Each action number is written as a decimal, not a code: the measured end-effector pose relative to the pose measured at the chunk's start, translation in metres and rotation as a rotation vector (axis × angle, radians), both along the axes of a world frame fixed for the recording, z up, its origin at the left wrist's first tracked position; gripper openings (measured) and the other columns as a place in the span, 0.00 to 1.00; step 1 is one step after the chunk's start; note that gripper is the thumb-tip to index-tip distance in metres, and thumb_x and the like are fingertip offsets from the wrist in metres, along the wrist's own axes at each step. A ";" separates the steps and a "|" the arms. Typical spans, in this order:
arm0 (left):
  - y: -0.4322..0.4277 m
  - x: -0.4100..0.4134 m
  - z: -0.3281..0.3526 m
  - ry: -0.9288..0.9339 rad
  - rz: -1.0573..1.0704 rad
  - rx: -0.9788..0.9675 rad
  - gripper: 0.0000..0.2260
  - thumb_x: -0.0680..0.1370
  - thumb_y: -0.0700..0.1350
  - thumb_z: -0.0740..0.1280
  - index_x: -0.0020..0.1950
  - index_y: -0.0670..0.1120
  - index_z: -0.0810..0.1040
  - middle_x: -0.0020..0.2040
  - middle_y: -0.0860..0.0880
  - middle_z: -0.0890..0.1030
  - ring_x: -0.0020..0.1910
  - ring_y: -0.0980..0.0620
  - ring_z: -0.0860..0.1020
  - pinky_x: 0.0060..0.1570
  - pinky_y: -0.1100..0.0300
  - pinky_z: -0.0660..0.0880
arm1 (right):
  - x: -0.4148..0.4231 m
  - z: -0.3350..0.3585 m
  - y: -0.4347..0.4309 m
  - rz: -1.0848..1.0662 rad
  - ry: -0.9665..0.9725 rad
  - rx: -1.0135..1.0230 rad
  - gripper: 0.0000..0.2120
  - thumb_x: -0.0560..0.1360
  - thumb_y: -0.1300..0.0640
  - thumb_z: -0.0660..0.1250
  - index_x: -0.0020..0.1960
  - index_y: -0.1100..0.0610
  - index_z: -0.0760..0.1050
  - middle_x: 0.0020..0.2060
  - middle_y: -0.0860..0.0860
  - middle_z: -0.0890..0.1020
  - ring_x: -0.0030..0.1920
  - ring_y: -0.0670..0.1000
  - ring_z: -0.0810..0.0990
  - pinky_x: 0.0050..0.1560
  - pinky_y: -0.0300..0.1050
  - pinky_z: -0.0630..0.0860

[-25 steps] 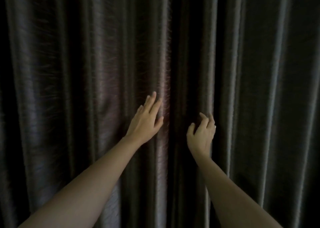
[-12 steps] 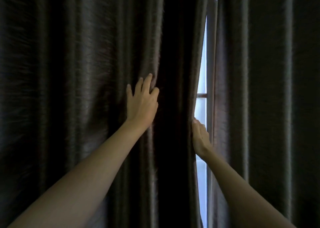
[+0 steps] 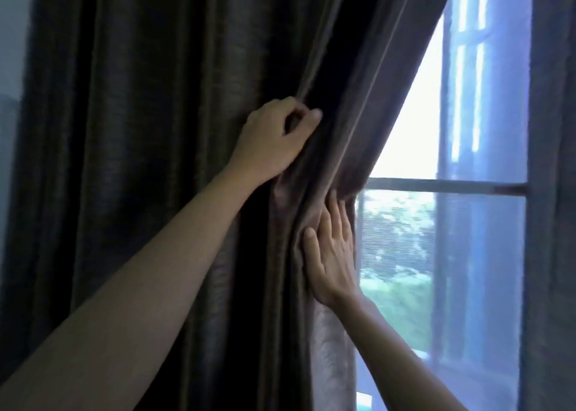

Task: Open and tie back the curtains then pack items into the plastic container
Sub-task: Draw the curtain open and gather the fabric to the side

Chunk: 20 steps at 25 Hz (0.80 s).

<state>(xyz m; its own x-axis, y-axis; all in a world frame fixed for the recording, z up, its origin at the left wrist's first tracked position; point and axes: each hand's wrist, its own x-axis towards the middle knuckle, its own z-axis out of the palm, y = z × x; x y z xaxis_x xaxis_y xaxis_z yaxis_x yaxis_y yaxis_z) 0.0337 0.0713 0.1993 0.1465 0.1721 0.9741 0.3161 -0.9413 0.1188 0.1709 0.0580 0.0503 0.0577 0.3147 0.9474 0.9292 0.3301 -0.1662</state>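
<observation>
The left hand (image 3: 274, 142) is clenching the dark curtain (image 3: 140, 161); the right hand (image 3: 330, 254), flat, is pressing its edge. Tying and packing are waiting.

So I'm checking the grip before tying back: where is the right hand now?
In the head view the right hand lies flat against the left curtain's gathered edge, just left of the window, below the left hand.

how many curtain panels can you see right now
2. The left curtain is bunched by the left hand and right hand; the right curtain hangs at the frame's right edge.
</observation>
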 end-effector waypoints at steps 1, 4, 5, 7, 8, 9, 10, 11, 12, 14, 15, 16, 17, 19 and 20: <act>-0.006 -0.004 0.002 -0.007 -0.016 -0.024 0.14 0.77 0.58 0.63 0.51 0.48 0.77 0.45 0.52 0.80 0.45 0.53 0.78 0.48 0.59 0.73 | -0.010 0.002 0.007 0.008 0.014 -0.019 0.34 0.76 0.34 0.37 0.76 0.49 0.48 0.77 0.53 0.52 0.77 0.52 0.45 0.76 0.49 0.43; -0.012 -0.016 0.007 0.049 0.066 -0.006 0.24 0.73 0.63 0.65 0.60 0.48 0.67 0.46 0.57 0.78 0.46 0.53 0.78 0.47 0.56 0.75 | -0.043 0.008 0.026 0.122 0.054 -0.045 0.35 0.72 0.31 0.44 0.75 0.44 0.43 0.77 0.52 0.48 0.77 0.50 0.42 0.74 0.43 0.40; -0.009 -0.021 0.009 0.081 0.131 0.015 0.29 0.71 0.64 0.66 0.65 0.49 0.64 0.52 0.54 0.78 0.51 0.51 0.78 0.51 0.53 0.75 | -0.053 0.009 0.032 0.153 0.062 -0.049 0.36 0.72 0.31 0.45 0.76 0.44 0.43 0.78 0.52 0.47 0.77 0.50 0.41 0.74 0.43 0.39; 0.005 -0.034 0.011 0.115 0.420 0.080 0.36 0.71 0.62 0.66 0.74 0.50 0.55 0.66 0.49 0.72 0.62 0.46 0.72 0.58 0.48 0.72 | -0.075 0.009 0.048 0.196 0.057 -0.053 0.38 0.71 0.31 0.46 0.76 0.45 0.44 0.78 0.51 0.46 0.77 0.49 0.41 0.74 0.44 0.40; 0.015 -0.042 0.011 0.093 0.597 0.112 0.37 0.72 0.61 0.65 0.75 0.50 0.53 0.69 0.47 0.69 0.65 0.44 0.68 0.59 0.46 0.70 | -0.085 0.009 0.057 0.208 0.058 -0.054 0.38 0.71 0.31 0.47 0.76 0.45 0.45 0.78 0.51 0.47 0.77 0.49 0.41 0.74 0.45 0.40; 0.023 -0.050 0.009 0.047 0.728 0.128 0.38 0.72 0.60 0.65 0.76 0.50 0.52 0.70 0.45 0.65 0.67 0.43 0.65 0.59 0.44 0.68 | -0.094 0.010 0.065 0.222 0.063 -0.052 0.38 0.71 0.31 0.47 0.77 0.46 0.45 0.78 0.52 0.47 0.77 0.50 0.42 0.75 0.47 0.41; 0.034 -0.060 0.009 0.003 0.807 0.110 0.39 0.72 0.60 0.65 0.77 0.50 0.51 0.72 0.43 0.62 0.68 0.42 0.62 0.60 0.42 0.67 | -0.104 0.010 0.074 0.244 0.068 -0.047 0.38 0.71 0.31 0.48 0.77 0.46 0.46 0.78 0.52 0.48 0.77 0.50 0.43 0.75 0.48 0.43; 0.044 -0.074 0.011 -0.037 0.823 0.050 0.40 0.72 0.60 0.66 0.77 0.49 0.50 0.74 0.42 0.57 0.70 0.41 0.59 0.61 0.40 0.65 | -0.117 0.011 0.084 0.269 0.069 -0.038 0.38 0.71 0.31 0.48 0.77 0.46 0.46 0.78 0.53 0.49 0.77 0.50 0.44 0.75 0.49 0.44; 0.054 -0.087 0.015 -0.066 0.775 -0.037 0.41 0.72 0.61 0.66 0.77 0.49 0.49 0.75 0.42 0.54 0.71 0.40 0.57 0.62 0.38 0.63 | -0.129 0.014 0.094 0.287 0.073 -0.034 0.38 0.71 0.31 0.48 0.77 0.46 0.46 0.78 0.52 0.49 0.77 0.50 0.44 0.75 0.49 0.44; 0.069 -0.108 0.020 -0.080 0.686 -0.156 0.37 0.72 0.60 0.66 0.75 0.47 0.55 0.73 0.42 0.56 0.70 0.40 0.58 0.62 0.38 0.63 | -0.148 0.017 0.111 0.321 0.078 -0.033 0.37 0.71 0.31 0.48 0.76 0.45 0.45 0.78 0.52 0.49 0.77 0.50 0.44 0.75 0.47 0.44; 0.079 -0.120 0.022 -0.066 0.721 -0.142 0.32 0.74 0.59 0.65 0.72 0.46 0.61 0.72 0.42 0.59 0.69 0.40 0.59 0.61 0.39 0.65 | -0.163 0.019 0.123 0.345 0.079 -0.033 0.37 0.71 0.31 0.48 0.76 0.44 0.45 0.78 0.52 0.49 0.77 0.50 0.45 0.75 0.47 0.44; 0.089 -0.133 0.023 -0.053 0.779 -0.104 0.27 0.75 0.59 0.64 0.67 0.45 0.66 0.70 0.42 0.60 0.68 0.41 0.60 0.60 0.39 0.66 | -0.177 0.021 0.134 0.361 0.077 -0.032 0.37 0.71 0.31 0.48 0.76 0.44 0.45 0.78 0.52 0.50 0.77 0.50 0.45 0.75 0.48 0.44; 0.099 -0.144 0.023 -0.042 0.823 -0.078 0.23 0.76 0.58 0.62 0.64 0.45 0.70 0.70 0.42 0.61 0.68 0.41 0.61 0.60 0.38 0.66 | -0.191 0.022 0.145 0.371 0.072 -0.034 0.37 0.71 0.31 0.48 0.76 0.43 0.44 0.78 0.51 0.50 0.77 0.50 0.45 0.75 0.49 0.45; 0.121 -0.172 0.023 -0.036 0.861 -0.091 0.20 0.77 0.57 0.61 0.60 0.44 0.75 0.71 0.42 0.61 0.69 0.40 0.60 0.60 0.36 0.64 | -0.217 0.024 0.167 0.398 0.065 -0.058 0.37 0.71 0.30 0.48 0.76 0.42 0.43 0.78 0.50 0.49 0.77 0.49 0.45 0.76 0.51 0.46; 0.134 -0.188 0.023 -0.045 0.861 -0.112 0.20 0.77 0.57 0.61 0.60 0.44 0.76 0.71 0.43 0.61 0.69 0.40 0.59 0.61 0.35 0.63 | -0.231 0.024 0.178 0.411 0.059 -0.075 0.38 0.71 0.30 0.48 0.76 0.41 0.42 0.78 0.50 0.49 0.77 0.49 0.45 0.76 0.51 0.47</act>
<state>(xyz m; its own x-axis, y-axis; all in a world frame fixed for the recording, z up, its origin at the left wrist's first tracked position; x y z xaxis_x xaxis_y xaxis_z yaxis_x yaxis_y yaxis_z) -0.1547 0.2053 0.2223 -0.1171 0.3001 0.9467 0.9057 -0.3587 0.2257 -0.0606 0.2357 0.0744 -0.0339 0.3905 0.9200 0.7108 0.6565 -0.2525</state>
